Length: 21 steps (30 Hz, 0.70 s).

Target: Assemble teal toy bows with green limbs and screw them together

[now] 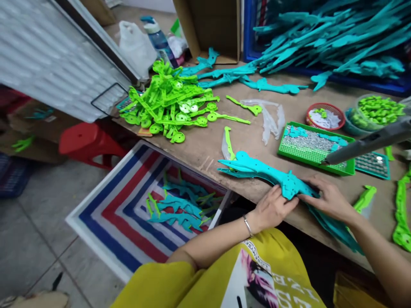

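Pinching a long, flat teal plastic piece [257, 170] with jagged edges, the left hand [271, 209] and right hand [330, 199] press it onto the worn wooden table [205, 149].

Yellow printed T-shirt [257, 278] — short sleeves, bare forearms — thin silver bangle [247, 226] on the left wrist.

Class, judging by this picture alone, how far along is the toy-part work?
Done: some teal-and-green pieces lie in the striped box. In hand: the left hand and right hand hold a teal piece. Left: heaps of green parts and teal parts.
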Motion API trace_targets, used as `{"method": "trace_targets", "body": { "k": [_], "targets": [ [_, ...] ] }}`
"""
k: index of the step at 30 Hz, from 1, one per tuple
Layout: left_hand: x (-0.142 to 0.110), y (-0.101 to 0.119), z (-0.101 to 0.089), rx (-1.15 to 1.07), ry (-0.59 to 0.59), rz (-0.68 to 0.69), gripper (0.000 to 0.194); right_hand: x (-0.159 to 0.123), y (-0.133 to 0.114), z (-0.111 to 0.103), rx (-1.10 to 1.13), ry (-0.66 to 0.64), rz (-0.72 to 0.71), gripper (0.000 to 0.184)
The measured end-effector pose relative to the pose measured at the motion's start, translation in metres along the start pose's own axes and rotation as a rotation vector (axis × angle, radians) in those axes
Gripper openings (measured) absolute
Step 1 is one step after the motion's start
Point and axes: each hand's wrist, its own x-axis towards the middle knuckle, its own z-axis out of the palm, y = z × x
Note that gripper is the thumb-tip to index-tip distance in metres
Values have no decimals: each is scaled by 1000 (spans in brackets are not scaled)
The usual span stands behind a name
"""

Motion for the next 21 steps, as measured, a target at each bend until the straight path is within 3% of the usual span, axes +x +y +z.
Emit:
{"method": "trace_targets", "body": {
  "k": [5, 7, 9, 11, 13, 14, 16, 18, 21],
  "targets": [
    [-27, -8, -12, -36, 96, 104, 30, 1, 1, 2, 4, -47, 18, 54],
    [-46, -12, -28, -64, 187, 118, 27, 1, 1, 3, 3, -50, 25, 57],
    [-63, -23, -53, -98, 340, 34, 27, 0, 1, 3, 3, -53, 24, 59],
    [-74, -43, -81, -63, 534, -256, 30, -1, 0, 3, 0, -53, 21, 62],
    [-76, -73, -106, -86, 653, -713, 33, -2, 0, 4, -5, -53, 17, 65],
    [-73, -89, -116, -200, 616, -886, 43, -3, 1, 5, -9, -49, 13, 66],
    [-63, -121, -128, -552, 328, -1105, 49, -4, 2, 7, -20, -43, 0, 66],
    [-48, -145, -130, -695, 175, -1126, 44, -5, 4, 8, -34, -39, -18, 64],
    [-28, -165, -127, -778, 48, -1087, 38, -6, 6, 9, -51, -36, -34, 62]
  ]
}}
